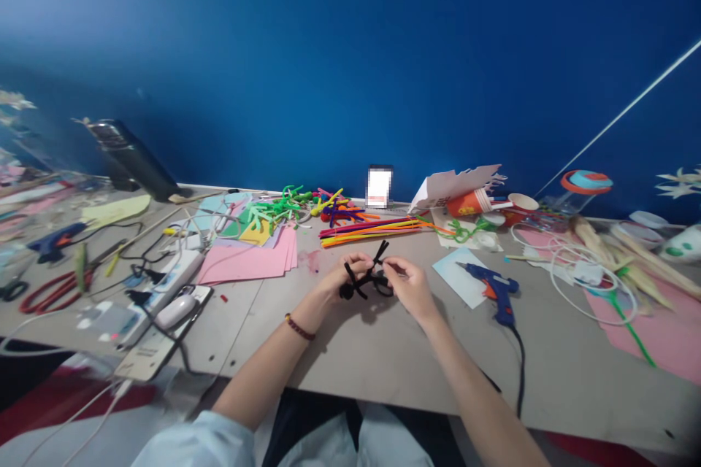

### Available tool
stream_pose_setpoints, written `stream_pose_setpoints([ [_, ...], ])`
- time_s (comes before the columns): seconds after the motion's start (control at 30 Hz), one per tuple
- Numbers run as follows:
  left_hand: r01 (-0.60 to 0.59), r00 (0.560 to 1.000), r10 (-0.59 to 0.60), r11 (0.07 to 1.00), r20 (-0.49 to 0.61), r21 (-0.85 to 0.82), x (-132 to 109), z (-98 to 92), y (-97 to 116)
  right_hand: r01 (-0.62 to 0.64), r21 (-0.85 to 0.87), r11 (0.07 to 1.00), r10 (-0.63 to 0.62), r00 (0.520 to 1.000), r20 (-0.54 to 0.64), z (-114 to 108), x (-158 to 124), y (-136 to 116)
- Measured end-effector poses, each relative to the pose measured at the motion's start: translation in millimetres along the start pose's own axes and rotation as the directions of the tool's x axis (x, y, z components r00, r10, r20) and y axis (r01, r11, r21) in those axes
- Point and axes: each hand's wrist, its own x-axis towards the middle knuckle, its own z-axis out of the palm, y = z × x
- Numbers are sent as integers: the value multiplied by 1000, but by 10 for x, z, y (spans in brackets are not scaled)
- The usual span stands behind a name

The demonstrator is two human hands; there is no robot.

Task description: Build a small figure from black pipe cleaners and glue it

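Left hand (339, 281) and right hand (410, 290) both pinch a black pipe-cleaner figure (368, 280) in their fingertips, held over the near centre of the table (377, 368). Step: shaping joints; free far end needs bending.

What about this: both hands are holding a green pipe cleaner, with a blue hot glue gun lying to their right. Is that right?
The colour is wrong: the pipe cleaner is black, not green. The head view shows the left hand and right hand holding a black pipe cleaner, with the blue hot glue gun lying to their right.
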Motion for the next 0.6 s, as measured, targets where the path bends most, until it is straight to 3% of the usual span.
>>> stream_pose_setpoints([
  [0.3,-1,1000,1,1000,7,2,-19,27,-3,-98,95,991,95,995,38,17,-22,-81],
  [0.6,17,1000,-17,1000,-12,-5,-33,45,10,-116,155,981,110,993,48,9,11,-49],
])
